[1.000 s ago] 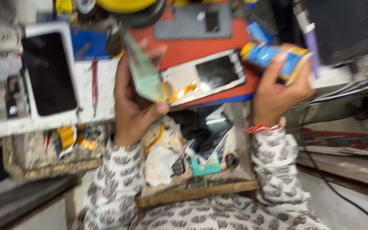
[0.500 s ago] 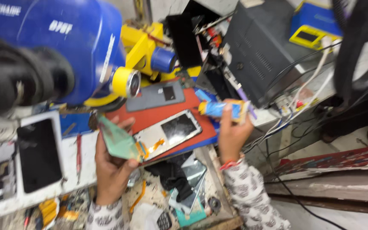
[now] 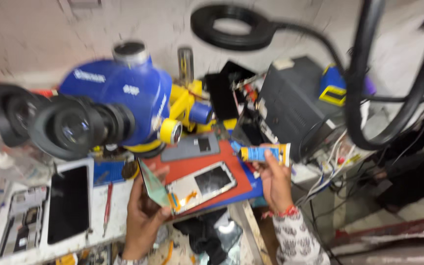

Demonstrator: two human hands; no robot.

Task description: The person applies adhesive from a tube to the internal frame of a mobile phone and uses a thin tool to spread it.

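Left hand point(image 3: 145, 216) holding, seemingly, glass panel point(image 3: 154, 185), right hand point(image 3: 275, 182) gripping tube point(image 3: 265, 153)

Patterned white sleeve point(image 3: 298, 240); red thread wristband point(image 3: 284, 212).

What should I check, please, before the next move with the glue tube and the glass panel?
1. Right hand grips the tube: ok.
2. Left hand holds the glass panel: ok.
3. Tube cap on or off: cannot tell, blurred.
4. Phone frame lies flat on the red mat: ok.
5. Panel clean and uncracked: cannot tell.
6. Microscope aligned over the mat: cannot tell.
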